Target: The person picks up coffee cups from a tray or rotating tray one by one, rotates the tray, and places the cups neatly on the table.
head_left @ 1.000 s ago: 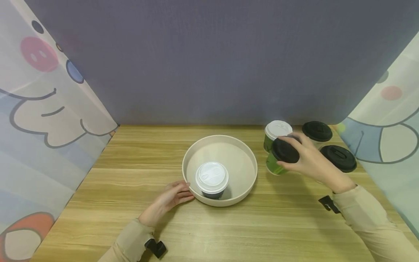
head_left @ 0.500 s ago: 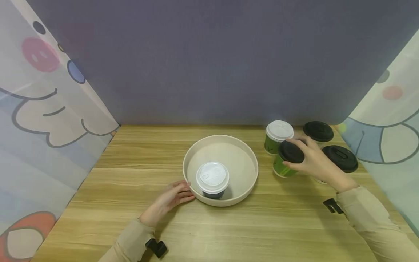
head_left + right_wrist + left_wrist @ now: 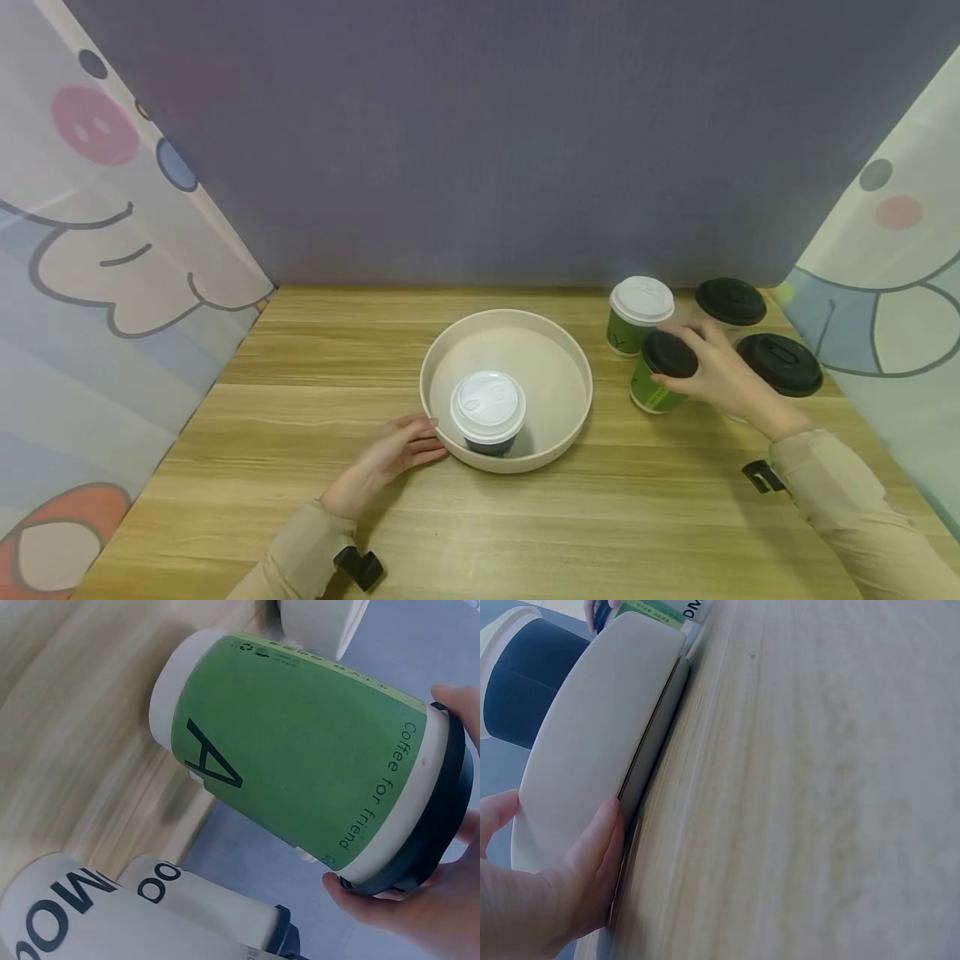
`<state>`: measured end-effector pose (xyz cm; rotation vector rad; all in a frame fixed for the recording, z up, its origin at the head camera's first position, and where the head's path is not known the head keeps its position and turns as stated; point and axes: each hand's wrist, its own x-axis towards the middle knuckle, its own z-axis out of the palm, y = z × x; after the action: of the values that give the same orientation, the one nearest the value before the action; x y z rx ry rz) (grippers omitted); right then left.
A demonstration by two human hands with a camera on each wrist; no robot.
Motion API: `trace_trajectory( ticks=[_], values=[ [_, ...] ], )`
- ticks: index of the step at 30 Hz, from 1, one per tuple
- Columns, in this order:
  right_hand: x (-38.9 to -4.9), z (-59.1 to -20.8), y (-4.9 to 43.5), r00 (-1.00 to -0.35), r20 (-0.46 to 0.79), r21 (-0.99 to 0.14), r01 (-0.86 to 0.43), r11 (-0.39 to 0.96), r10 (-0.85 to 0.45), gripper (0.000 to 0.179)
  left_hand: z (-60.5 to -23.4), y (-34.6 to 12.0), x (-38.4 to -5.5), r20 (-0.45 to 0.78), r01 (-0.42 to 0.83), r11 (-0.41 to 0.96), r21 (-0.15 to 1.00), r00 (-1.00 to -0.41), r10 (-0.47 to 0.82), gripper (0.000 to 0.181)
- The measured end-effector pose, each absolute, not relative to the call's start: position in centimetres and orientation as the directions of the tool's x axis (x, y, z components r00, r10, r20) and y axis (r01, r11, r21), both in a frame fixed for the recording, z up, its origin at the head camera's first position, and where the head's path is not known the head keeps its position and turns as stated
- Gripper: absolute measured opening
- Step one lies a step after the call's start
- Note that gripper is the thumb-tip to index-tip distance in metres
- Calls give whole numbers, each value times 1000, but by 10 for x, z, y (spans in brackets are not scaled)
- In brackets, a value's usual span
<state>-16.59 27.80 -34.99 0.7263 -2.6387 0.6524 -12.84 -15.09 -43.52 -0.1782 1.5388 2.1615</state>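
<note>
My right hand (image 3: 708, 371) grips a green paper coffee cup (image 3: 654, 390) by its black lid (image 3: 442, 814), thumb and fingers spread around the edge. The cup stands close over the table, its sleeve showing a large "A" in the right wrist view. My left hand (image 3: 397, 450) holds the near left side of a round beige tray (image 3: 427, 367), a fingertip at the rim and other fingers low against the outer wall (image 3: 592, 735). Inside the tray sits a dark cup (image 3: 529, 682) with a white lid (image 3: 489, 402).
A green cup with a white lid (image 3: 641, 300) stands just behind the gripped one. Right of it are two white cups with black lids, one farther back (image 3: 730, 300) and one nearer (image 3: 780, 364). A grey panel (image 3: 480, 150) borders the wooden table (image 3: 525, 533) behind.
My right hand has shifted the green cup right and slightly nearer, away from the white-lidded cup behind it. The left hand and tray have stayed in place.
</note>
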Motion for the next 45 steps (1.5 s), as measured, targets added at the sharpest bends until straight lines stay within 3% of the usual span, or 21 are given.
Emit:
trace_trajectory(
  ticks=[6,18,45],
  values=[
    [-168,-355,278,-847,380,-363,-507,782,-373,69,-436,-152,-129,-369,-448,-260,855,-879,303,49],
    [-172,-364,278,-807,452,-328,-547,770,-380,70,-437,-151,-129,-356,-439,-256,861,-881,312,47],
    [-178,-365,274,-816,425,-318,-540,779,-392,69,-437,-151,-129,-349,-435,-251,865,-880,323,49]
  ],
)
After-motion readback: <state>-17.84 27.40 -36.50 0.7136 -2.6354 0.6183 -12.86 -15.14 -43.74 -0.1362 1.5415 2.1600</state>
